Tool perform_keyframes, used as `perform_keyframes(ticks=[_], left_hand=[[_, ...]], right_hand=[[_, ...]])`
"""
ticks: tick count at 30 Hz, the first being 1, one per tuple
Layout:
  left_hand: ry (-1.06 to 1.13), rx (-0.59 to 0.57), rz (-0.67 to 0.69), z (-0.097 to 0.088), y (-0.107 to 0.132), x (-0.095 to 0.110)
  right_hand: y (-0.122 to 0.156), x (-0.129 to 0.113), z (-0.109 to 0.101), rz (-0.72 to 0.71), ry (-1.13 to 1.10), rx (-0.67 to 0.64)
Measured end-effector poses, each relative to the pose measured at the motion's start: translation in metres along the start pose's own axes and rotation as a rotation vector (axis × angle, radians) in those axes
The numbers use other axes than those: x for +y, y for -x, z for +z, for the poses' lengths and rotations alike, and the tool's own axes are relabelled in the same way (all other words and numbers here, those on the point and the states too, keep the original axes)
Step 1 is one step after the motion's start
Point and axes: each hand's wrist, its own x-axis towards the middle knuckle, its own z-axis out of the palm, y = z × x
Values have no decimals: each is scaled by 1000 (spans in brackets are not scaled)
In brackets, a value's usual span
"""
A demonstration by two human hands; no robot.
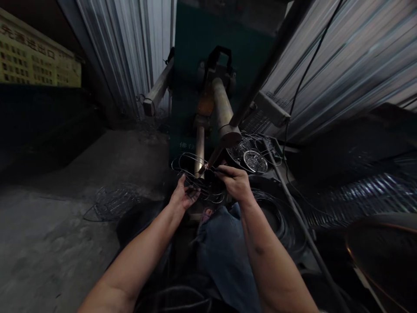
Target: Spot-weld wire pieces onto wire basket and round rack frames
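2 hands hold wire loops — by rods

One head-worn camera gives the only view, looking forward and down from above the wearer's lap; the left grip and right grip lie close, near mid-frame, while the green machine stands farther off, upper centre.

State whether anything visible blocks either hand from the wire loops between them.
Nothing visible does: the left hand meets the wire loops at their near left, and the right hand appears to pinch their right side.
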Motion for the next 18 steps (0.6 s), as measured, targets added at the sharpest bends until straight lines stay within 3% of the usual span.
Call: perform_keyframes(ticks=[10,18], left_hand=[[97,6,-19,-7,1,-15],[87,-3,-24,-8,5,-13]], right_hand=[[-2,-1,2,-24,48,52],[-4,-1,2,82,-25,27]])
